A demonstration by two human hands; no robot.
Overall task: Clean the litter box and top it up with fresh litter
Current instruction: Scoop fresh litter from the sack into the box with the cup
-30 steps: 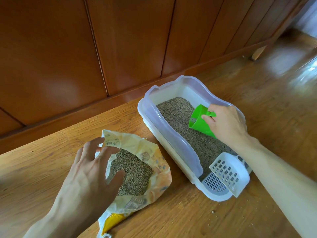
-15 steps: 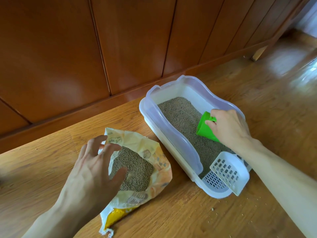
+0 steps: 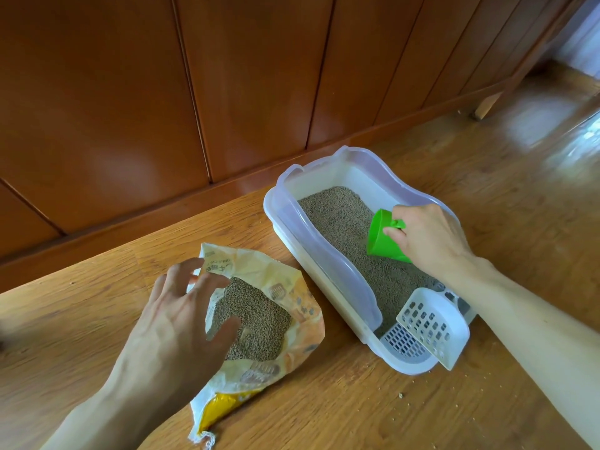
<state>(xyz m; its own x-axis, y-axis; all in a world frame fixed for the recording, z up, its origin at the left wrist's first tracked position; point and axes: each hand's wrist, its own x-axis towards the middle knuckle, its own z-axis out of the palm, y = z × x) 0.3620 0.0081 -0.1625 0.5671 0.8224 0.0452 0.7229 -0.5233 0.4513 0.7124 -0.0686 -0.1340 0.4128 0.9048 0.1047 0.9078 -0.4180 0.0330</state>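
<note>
A white litter box (image 3: 328, 258) with a translucent rim stands on the wooden floor, filled with grey-brown litter (image 3: 341, 219). My right hand (image 3: 425, 238) grips a green scoop cup (image 3: 383, 238) tipped mouth-down onto the litter inside the box. A white slotted sifting scoop (image 3: 433, 324) rests on the box's near end. To the left lies an open yellow-and-cream litter bag (image 3: 279, 293) showing litter inside. My left hand (image 3: 181, 323) hovers over the bag's mouth with fingers spread, holding nothing.
A brown wood-panelled wall (image 3: 162, 92) and its baseboard run behind the box. A few stray litter grains (image 3: 402, 395) lie on the floor near the box's front. A furniture leg (image 3: 483, 107) stands at the far right.
My right hand has shifted the green cup slightly toward the near end of the box, pressing it lower on the litter. My left hand stays over the bag.
</note>
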